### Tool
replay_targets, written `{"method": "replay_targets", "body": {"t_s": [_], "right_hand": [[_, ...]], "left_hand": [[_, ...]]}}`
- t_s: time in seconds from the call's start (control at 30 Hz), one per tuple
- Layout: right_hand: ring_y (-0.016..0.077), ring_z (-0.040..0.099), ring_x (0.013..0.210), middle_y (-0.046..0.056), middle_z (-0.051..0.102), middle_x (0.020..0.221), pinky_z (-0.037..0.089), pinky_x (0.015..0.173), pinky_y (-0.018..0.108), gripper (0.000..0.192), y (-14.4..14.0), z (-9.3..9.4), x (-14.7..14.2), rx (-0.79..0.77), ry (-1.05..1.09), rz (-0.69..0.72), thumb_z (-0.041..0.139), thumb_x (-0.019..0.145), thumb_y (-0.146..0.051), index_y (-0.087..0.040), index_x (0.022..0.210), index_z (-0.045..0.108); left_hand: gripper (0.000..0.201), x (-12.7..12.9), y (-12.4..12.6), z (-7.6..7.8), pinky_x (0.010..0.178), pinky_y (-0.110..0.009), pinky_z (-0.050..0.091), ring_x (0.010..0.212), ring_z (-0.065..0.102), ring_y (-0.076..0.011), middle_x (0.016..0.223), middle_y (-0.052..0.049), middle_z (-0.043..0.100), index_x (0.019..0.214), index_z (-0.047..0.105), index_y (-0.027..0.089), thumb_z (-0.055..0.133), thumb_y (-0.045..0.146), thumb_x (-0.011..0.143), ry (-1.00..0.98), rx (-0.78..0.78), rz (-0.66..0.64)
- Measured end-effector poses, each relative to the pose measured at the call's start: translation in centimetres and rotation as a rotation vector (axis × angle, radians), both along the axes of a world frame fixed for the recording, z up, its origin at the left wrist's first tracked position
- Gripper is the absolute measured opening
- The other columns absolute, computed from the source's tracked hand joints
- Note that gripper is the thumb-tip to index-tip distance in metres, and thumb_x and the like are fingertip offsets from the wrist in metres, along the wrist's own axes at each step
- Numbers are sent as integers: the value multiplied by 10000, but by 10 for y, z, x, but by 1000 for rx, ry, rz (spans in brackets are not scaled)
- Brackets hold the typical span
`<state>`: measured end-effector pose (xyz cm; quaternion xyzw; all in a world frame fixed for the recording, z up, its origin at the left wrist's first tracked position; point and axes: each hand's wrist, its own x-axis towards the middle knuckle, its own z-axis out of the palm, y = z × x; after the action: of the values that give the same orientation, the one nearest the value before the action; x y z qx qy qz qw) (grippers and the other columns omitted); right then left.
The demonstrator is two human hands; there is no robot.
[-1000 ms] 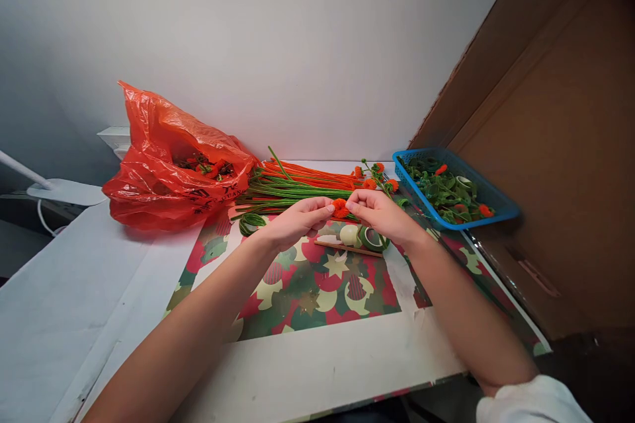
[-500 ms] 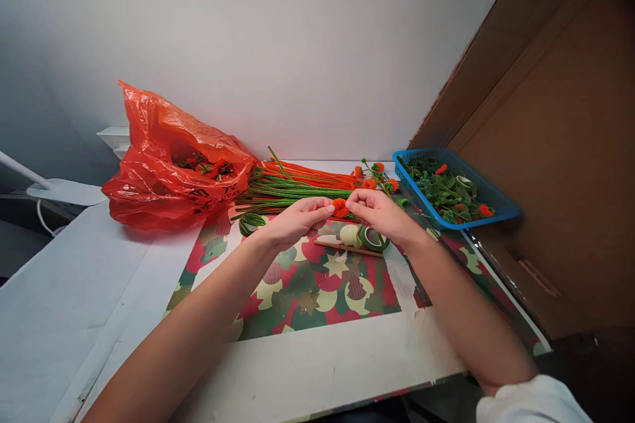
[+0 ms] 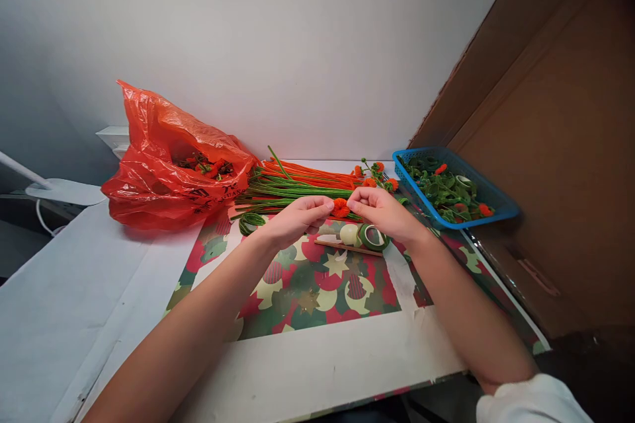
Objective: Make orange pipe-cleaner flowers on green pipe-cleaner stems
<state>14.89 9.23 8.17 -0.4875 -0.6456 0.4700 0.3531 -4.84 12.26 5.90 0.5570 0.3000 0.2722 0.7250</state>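
Fingers of the left hand [image 3: 296,219] and the right hand [image 3: 383,211] pinch a small orange pom-pom [image 3: 340,207] between them, held just above the desk [image 3: 317,370]. Beneath the hands lie a green tape roll [image 3: 373,238] and a pale ball [image 3: 349,234]. Green and orange stems [image 3: 292,185] lie behind, between an orange plastic bag [image 3: 173,165] and a blue basket [image 3: 454,188].

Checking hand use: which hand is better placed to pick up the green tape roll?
Probably the right hand: the green tape roll lies just beneath it, while the left hand is farther.
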Motion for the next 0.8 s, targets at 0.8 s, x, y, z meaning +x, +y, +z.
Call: {"method": "replay_targets", "body": {"t_s": [0.8], "right_hand": [[64, 260, 491, -80, 358, 558, 179, 454, 230, 444, -2, 4, -2, -2, 18, -3, 636, 751, -595, -164, 723, 534]], "left_hand": [[504, 3, -2, -2, 382, -169, 161, 442, 185, -38, 514, 97, 267, 652, 479, 170, 743, 599, 681, 28, 89, 104]]}}
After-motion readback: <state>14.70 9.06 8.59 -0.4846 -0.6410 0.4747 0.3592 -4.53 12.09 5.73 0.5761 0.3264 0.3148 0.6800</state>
